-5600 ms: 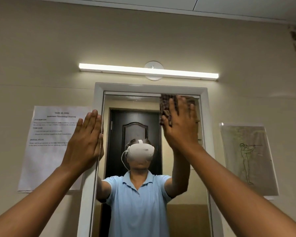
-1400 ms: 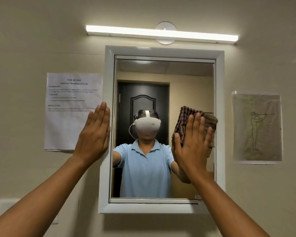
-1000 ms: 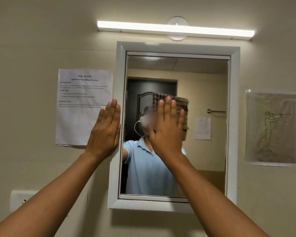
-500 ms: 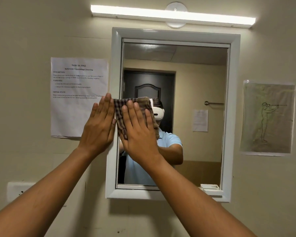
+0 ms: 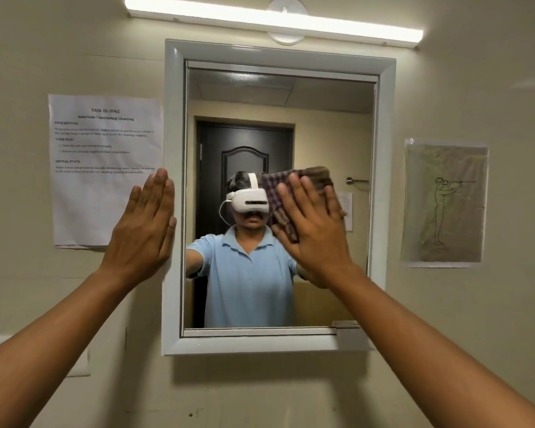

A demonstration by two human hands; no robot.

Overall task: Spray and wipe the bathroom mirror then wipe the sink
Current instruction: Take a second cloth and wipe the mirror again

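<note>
Glossy glass mirror (image 5: 322, 125) in a smooth, matt white frame (image 5: 173, 149); checked woven cloth (image 5: 278, 193), soft and matt; creased white paper notice (image 5: 105, 196); matt painted wall (image 5: 476, 319).

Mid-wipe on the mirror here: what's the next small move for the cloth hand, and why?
Probably slide the right hand and its checked cloth toward the right edge of the mirror, then drop lower. The cloth is pressed flat at mid-height, with glass showing beside and below it. The left hand rests flat on the left frame, steadying.
</note>
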